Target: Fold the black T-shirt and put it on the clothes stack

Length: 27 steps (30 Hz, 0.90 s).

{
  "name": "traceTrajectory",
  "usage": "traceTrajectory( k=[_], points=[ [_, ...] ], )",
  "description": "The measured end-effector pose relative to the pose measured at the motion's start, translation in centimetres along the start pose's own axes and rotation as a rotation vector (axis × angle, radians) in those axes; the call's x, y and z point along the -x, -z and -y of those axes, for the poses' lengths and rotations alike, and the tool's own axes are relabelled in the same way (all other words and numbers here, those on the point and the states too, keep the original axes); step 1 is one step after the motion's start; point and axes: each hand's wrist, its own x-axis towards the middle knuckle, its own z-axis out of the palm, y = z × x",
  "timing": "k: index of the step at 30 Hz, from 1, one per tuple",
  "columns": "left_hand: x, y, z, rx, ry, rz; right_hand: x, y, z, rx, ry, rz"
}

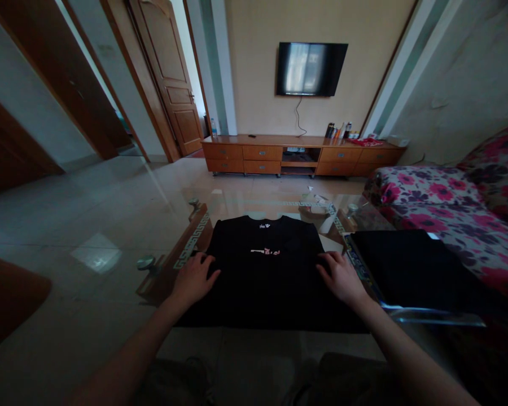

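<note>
A black T-shirt [266, 287] lies spread out on the glass table, neckline facing away from me. Small print shows at the collar and on the chest. At the shirt's left edge rests my left hand [195, 276], fingers bent slightly and thumb apart, touching the cloth. My right hand [341, 275] lies on the opposite edge in much the same way, its fingers spread. Neither hand visibly grips the fabric. To the right of my right hand is a dark folded cloth [406, 268], lying partly over a patterned item.
The glass table [182, 225] has a patterned border and metal fittings. A flowered sofa [440, 214] stands at the right. Across the floor is a low wooden cabinet [260, 160] with bottles on top, below a wall television [311, 69]. A brown rounded object [12, 293] is at left.
</note>
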Motion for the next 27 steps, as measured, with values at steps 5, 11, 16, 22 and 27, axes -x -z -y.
traceTrajectory(
  k=[5,11,16,22,27],
  points=[
    [1.0,-3.7,0.1,0.048,0.003,0.155,1.9,-3.6,0.8,0.097,-0.063,0.149],
    [-2.9,-4.2,0.1,0.096,-0.138,-0.016,-2.1,-4.4,-0.5,0.140,-0.105,0.101],
    [-3.2,-3.6,-2.4,0.107,-0.185,-0.085,-1.6,-4.7,1.8,0.125,-0.115,0.028],
    [-2.7,-3.1,-3.1,0.141,-0.266,0.035,0.5,-5.2,2.8,0.060,-0.074,0.133],
    [-1.7,-2.7,-6.5,0.164,-0.340,0.017,0.1,-4.3,5.9,0.040,-0.037,0.090]
  ],
)
